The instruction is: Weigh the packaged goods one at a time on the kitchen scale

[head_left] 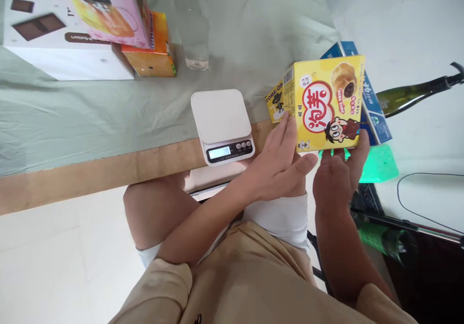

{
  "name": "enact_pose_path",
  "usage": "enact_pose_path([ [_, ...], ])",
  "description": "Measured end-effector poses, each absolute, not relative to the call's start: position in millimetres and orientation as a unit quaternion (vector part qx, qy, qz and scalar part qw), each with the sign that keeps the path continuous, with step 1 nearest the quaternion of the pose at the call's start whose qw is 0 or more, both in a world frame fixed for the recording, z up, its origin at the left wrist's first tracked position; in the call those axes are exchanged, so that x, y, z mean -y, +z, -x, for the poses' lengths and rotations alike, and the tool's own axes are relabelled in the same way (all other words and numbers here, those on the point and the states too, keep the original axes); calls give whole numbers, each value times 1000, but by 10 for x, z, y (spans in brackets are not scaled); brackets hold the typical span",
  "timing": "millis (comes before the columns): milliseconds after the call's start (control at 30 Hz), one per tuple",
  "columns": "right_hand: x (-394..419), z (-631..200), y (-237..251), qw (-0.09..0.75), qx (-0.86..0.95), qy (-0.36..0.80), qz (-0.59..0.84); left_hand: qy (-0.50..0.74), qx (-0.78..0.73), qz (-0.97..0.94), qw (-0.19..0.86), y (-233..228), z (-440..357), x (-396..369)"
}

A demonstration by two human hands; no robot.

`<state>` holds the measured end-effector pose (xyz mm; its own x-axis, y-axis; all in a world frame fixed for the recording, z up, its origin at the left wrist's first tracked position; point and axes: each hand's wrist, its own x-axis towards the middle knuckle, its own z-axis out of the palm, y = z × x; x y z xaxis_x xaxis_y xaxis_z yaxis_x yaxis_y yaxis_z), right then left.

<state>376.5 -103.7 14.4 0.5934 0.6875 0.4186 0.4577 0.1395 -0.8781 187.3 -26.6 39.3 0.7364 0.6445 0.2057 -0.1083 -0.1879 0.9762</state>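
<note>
Shirt (253, 275) off tbl edge (97, 175); R hand (335, 179) on yel. box (315, 106)

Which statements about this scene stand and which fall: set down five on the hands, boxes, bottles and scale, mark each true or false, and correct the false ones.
1. The left hand is at the left side of the yellow box, the right hand at its lower right corner. True.
2. The yellow box sits on the white scale. False: it is at the hands, to the right of the scale.
3. The scale's display is lit. True.
4. The orange box is right of the clear bottle. False: it is left of that bottle.
5. The green bottle is to the right of the yellow box. True.
</note>
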Motion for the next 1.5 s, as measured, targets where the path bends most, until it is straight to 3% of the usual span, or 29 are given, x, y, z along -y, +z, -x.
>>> enact_pose_path([
  [333, 1215, -3708, 102, 625, 432, 180, 625, 303, -214, -707, 603, 341, -1951, 300],
  [700, 1350, -3626, -17, 605, 407, 200, 655, 388, -236, -691, 562, 137, -2109, 237],
  [1100, 1439, -3623, -40, 594, 411, 226, 653, 336, -213, -732, 553, 256, -2010, 211],
  [1300, 1484, -3523, 22, 584, 444, 236, 637, 448, -267, -685, 509, 461, -1658, 132],
  [1500, 1385, -2937, 38, 564, 527, 307, 557, 672, -377, -510, 382, 710, -652, 14],
])
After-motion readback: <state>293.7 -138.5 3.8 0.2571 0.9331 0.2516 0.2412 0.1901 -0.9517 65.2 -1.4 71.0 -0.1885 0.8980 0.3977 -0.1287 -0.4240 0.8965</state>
